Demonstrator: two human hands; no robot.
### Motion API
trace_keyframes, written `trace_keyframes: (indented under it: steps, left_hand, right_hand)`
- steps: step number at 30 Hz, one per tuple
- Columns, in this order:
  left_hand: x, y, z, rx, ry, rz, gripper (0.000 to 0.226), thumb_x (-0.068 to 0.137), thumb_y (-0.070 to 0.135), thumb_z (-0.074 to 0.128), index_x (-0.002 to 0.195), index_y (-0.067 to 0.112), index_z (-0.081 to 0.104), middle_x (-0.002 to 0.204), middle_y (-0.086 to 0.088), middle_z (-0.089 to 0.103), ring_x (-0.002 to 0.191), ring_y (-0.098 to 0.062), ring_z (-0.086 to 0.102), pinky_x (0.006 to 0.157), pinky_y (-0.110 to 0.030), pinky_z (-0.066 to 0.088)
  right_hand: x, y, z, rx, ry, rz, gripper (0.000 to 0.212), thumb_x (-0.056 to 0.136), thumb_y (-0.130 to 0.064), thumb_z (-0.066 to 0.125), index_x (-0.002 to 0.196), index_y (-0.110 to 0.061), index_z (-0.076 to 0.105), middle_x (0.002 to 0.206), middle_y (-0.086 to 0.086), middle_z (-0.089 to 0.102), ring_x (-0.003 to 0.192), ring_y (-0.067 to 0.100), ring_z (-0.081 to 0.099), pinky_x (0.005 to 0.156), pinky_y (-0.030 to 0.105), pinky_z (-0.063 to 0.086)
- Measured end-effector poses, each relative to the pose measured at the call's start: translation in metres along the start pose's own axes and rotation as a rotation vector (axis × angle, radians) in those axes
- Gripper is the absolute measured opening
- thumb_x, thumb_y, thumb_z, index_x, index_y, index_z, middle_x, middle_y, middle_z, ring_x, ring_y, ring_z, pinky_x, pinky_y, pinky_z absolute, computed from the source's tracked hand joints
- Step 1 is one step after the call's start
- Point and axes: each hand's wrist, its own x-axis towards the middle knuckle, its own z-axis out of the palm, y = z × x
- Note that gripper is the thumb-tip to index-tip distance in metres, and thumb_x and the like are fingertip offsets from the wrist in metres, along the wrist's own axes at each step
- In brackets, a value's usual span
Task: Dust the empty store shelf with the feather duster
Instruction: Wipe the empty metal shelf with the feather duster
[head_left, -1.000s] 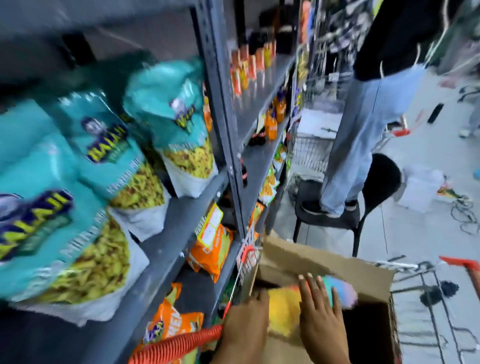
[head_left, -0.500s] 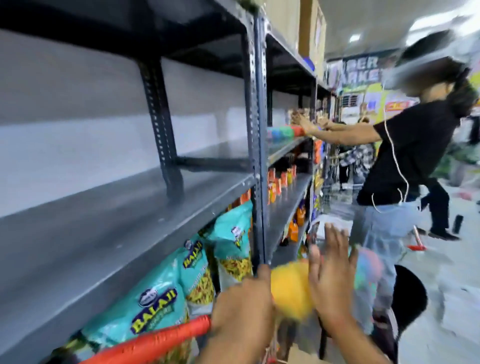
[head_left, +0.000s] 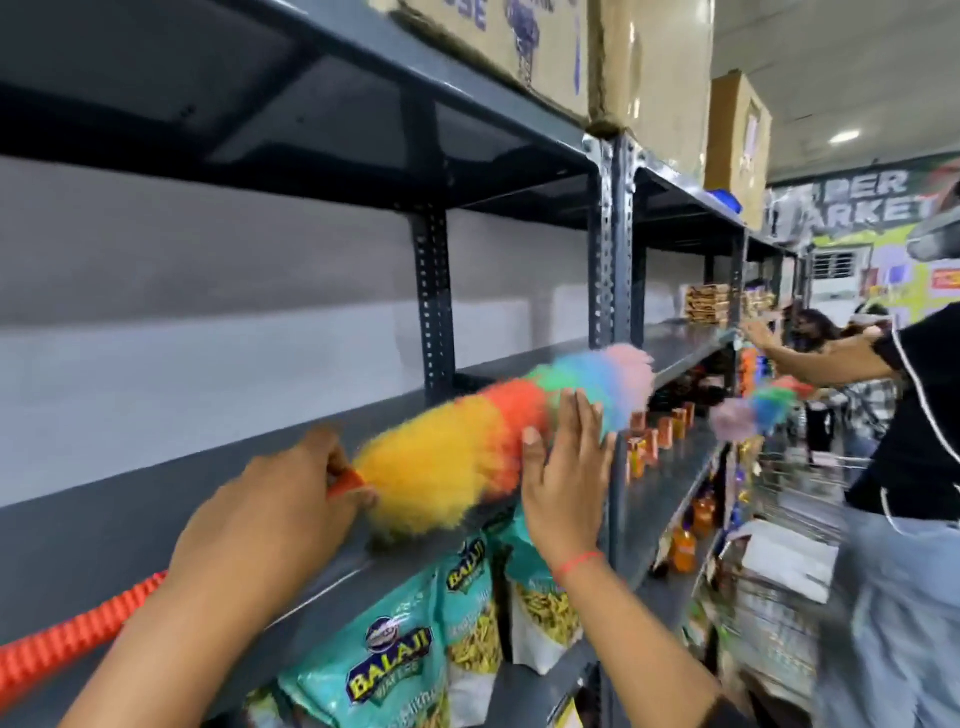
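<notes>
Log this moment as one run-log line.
left hand: grips feather duster handle | right hand: open, flat against its head | duster: lying on empty shelf | stage: dusting starts

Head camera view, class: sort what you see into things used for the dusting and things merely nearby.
In use: feather duster; empty shelf; left hand; right hand.
Merely nearby: snack bags; cardboard boxes; juice cartons.

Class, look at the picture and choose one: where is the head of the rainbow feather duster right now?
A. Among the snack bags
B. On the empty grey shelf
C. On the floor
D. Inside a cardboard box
B: the feather duster lies on the empty grey shelf, its handle held by the left hand.
</notes>
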Motion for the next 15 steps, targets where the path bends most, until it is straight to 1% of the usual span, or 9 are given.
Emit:
trace_keyframes:
  steps: [3,5,6,7,8,9,11,12,15]
  left_hand:
    - [0.002,-0.022,-0.003,-0.052,0.037,-0.026,0.022,0.069,0.049,0.071,0.07,0.04,0.051,0.067,0.009,0.067,0.07,-0.021,0.063,0.066,-0.036,0.053]
    - [-0.004,-0.042,-0.007,-0.061,0.112,-0.039,0.028,0.061,0.048,0.077,0.073,0.051,0.052,0.053,0.013,0.06,0.059,-0.016,0.061,0.058,-0.032,0.053]
    - [-0.008,-0.051,-0.011,-0.085,0.15,-0.053,0.03,0.061,0.046,0.079,0.073,0.053,0.053,0.051,0.014,0.059,0.056,-0.018,0.062,0.057,-0.035,0.054]
    - [-0.011,-0.061,-0.015,-0.132,0.186,-0.071,0.03,0.062,0.04,0.081,0.071,0.053,0.055,0.051,0.012,0.058,0.053,-0.026,0.061,0.056,-0.042,0.055]
    - [-0.012,-0.071,-0.018,-0.167,0.223,-0.099,0.032,0.062,0.033,0.083,0.07,0.05,0.057,0.049,0.007,0.057,0.049,-0.031,0.059,0.054,-0.048,0.054]
    - [-0.012,-0.077,-0.02,-0.18,0.254,-0.128,0.033,0.061,0.028,0.085,0.069,0.045,0.058,0.046,0.004,0.056,0.044,-0.03,0.056,0.05,-0.049,0.053]
    - [-0.009,-0.079,-0.017,-0.154,0.274,-0.131,0.028,0.064,0.03,0.083,0.069,0.038,0.056,0.042,0.002,0.059,0.035,-0.022,0.05,0.043,-0.036,0.047]
    - [-0.006,-0.077,-0.012,-0.133,0.253,-0.109,0.024,0.065,0.032,0.08,0.068,0.036,0.056,0.044,0.004,0.061,0.035,-0.017,0.051,0.044,-0.031,0.045]
    - [0.001,-0.064,0.003,-0.043,0.069,-0.063,0.023,0.067,0.038,0.078,0.059,0.033,0.056,0.049,0.008,0.062,0.047,-0.002,0.055,0.048,-0.025,0.042]
  right_hand:
    - [0.006,0.002,0.024,0.019,-0.064,0.03,0.052,0.095,-0.029,0.042,0.137,-0.002,0.028,0.146,0.02,0.03,0.136,0.035,0.018,0.111,0.049,0.006]
    - [0.008,0.0,0.033,0.069,-0.02,0.048,0.05,0.095,-0.023,0.044,0.137,0.0,0.028,0.145,0.022,0.03,0.135,0.037,0.02,0.11,0.054,0.012]
    - [0.008,-0.002,0.035,0.095,0.007,0.06,0.051,0.095,-0.027,0.041,0.137,0.0,0.028,0.144,0.022,0.03,0.135,0.036,0.02,0.109,0.055,0.014]
    - [0.007,-0.005,0.038,0.122,0.026,0.067,0.053,0.095,-0.031,0.04,0.137,0.0,0.027,0.145,0.022,0.03,0.135,0.032,0.019,0.109,0.055,0.014]
    - [0.005,-0.009,0.042,0.155,0.027,0.067,0.056,0.094,-0.032,0.042,0.138,-0.001,0.025,0.145,0.022,0.029,0.135,0.027,0.016,0.11,0.053,0.013]
    - [0.003,-0.012,0.045,0.175,0.014,0.054,0.06,0.093,-0.033,0.046,0.139,-0.002,0.023,0.146,0.021,0.026,0.134,0.025,0.013,0.11,0.052,0.011]
    - [0.001,-0.016,0.053,0.193,-0.05,0.013,0.064,0.091,-0.037,0.046,0.14,-0.006,0.018,0.149,0.018,0.02,0.136,0.023,0.007,0.112,0.051,0.006]
    - [0.0,-0.016,0.056,0.199,-0.074,0.0,0.066,0.091,-0.042,0.042,0.141,-0.008,0.016,0.15,0.016,0.018,0.137,0.023,0.005,0.112,0.05,0.005]
    - [0.001,-0.013,0.061,0.228,-0.06,-0.003,0.067,0.09,-0.052,0.033,0.141,-0.013,0.014,0.15,0.013,0.016,0.137,0.022,0.004,0.112,0.049,0.003]
